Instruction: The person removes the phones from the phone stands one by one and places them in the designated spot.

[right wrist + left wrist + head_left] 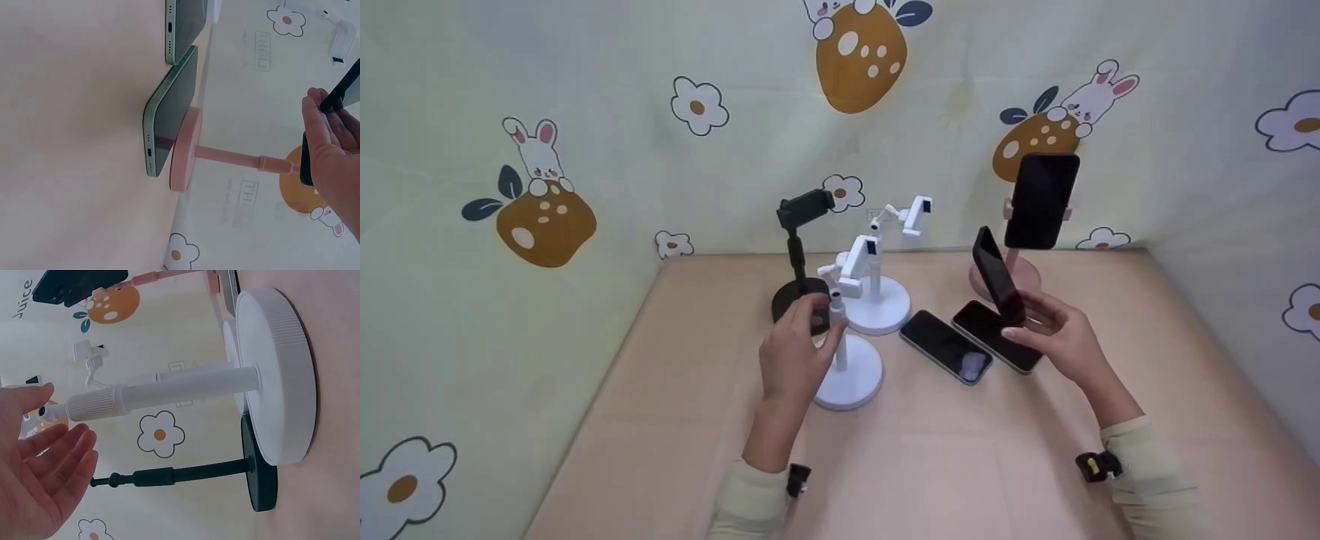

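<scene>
Pale wall cloth (615,45) at back and sides, printed with rabbits, orange fruit and white flowers. Then pale pink desk (937,465), carrying four stands. Pink stand (1031,277) at rear right; front white stand (851,379) nearest, upright; rear white stand (879,313) just behind; black stand (797,256) left of rear white stand, also upright. Pale sleeves (750,499) at lower edge. Left hand (793,352) around upper pole of front white stand, loose, thumb one side, fingers other side, not clenched; cannot tell whether actually touching. Right hand (1071,341) grasping held phone (996,271) by lower end, between thumb and fingers, phone tilted, raised above desk, in front of pink stand. Mounted phone (1043,201) clamped in pink stand, close to upright, dark screen outward. Two more lying on desk: left flat phone (945,346), pale patch near its lower end; right flat phone (981,326) close beside it, near pink stand's base, partly behind right hand in head view. Smallest: black wrist cameras (1099,466), one per sleeve.
</scene>
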